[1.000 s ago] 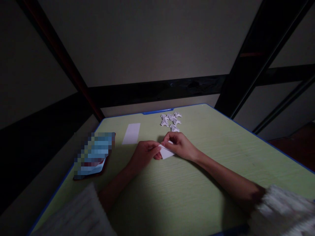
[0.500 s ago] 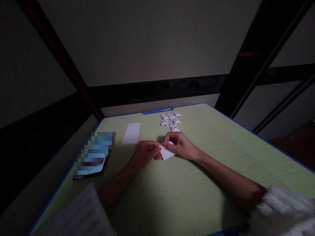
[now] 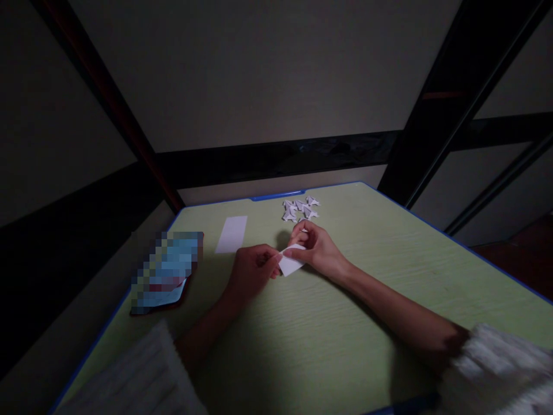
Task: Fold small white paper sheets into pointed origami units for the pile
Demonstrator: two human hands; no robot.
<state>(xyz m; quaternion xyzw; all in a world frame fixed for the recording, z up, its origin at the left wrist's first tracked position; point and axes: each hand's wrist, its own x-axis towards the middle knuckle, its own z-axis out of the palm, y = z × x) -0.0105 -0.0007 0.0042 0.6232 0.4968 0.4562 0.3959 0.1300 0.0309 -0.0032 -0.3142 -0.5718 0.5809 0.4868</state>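
A small piece of white paper (image 3: 290,265) is pinched between both my hands over the middle of the table. My left hand (image 3: 254,268) grips its left corner with thumb and fingers. My right hand (image 3: 322,248) holds the upper right part, thumb on top and fingers curled behind. Whether the sheet is folded is hard to make out, since the fingers cover its edges. Just beyond my right hand lie several small folded paper figures (image 3: 289,214) in a cluster, the nearest one partly hidden by that hand.
A flat white paper rectangle (image 3: 232,233) lies to the left of my hands. Farther left is a blue item with a dark red edge (image 3: 181,271), partly pixelated. The pale green table (image 3: 371,334) has a blue rim and stands against a panelled wall (image 3: 276,75).
Both hands have lifted slightly with the paper. My right hand has shifted up and now covers more of the nearest folded figure. The other things stay in place.
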